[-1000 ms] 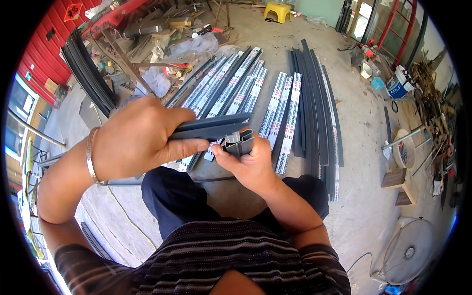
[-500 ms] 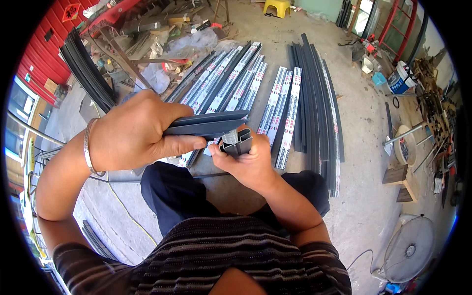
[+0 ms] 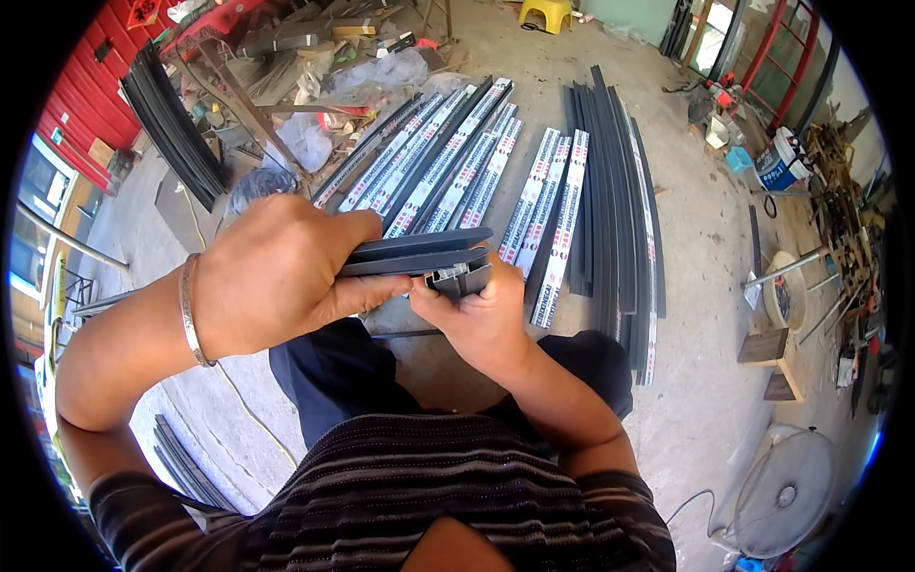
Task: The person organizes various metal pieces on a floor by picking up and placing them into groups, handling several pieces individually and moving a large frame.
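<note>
My left hand (image 3: 262, 276), with a silver bangle at its wrist, is closed around a dark grey metal profile (image 3: 405, 259) that points to the right. My right hand (image 3: 486, 319) grips a second dark grey profile (image 3: 461, 280), whose hollow cut end faces up toward me. The two pieces meet at an angle between my hands, the left one's tip lying over the right one's end. A little bare silver metal shows at the joint. My right fingers are partly hidden behind the pieces.
Several profiles with white printed film (image 3: 543, 200) lie on the concrete floor ahead, beside a bundle of bare dark ones (image 3: 605, 200). More dark lengths lean at the left (image 3: 172, 129). A fan (image 3: 786, 494) stands at the lower right, and a yellow stool (image 3: 545, 14) far ahead.
The two profiles have come closer together at the joint. The silver block seen between them before is now mostly hidden. My left hand has shifted slightly right and down.
</note>
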Motion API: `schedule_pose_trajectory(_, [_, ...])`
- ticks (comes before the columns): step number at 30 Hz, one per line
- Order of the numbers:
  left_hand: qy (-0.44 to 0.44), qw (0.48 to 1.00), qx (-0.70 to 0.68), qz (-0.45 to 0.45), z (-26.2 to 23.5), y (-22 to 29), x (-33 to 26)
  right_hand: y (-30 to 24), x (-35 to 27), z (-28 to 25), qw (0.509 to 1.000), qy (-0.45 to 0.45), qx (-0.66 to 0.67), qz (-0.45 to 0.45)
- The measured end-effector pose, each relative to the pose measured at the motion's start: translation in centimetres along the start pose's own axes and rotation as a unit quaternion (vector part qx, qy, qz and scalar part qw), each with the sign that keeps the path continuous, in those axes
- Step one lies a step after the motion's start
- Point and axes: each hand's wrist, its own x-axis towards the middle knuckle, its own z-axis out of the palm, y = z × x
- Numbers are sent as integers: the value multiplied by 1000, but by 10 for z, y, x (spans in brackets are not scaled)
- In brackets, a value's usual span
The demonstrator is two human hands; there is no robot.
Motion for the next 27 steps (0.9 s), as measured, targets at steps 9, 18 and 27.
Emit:
schedule_pose_trajectory(9, [15, 1000, 20, -11, 18, -1, 8, -5, 2, -5, 999, 8, -40, 11])
schedule_pose_trajectory(18, [39, 992, 97, -65, 13, -13, -2, -62, 61, -41, 925, 64, -145, -346])
schedule_pose_trajectory(27, [257, 945, 118, -164, -46, -152, -191, -93, 64, 50, 762, -206, -551, -270])
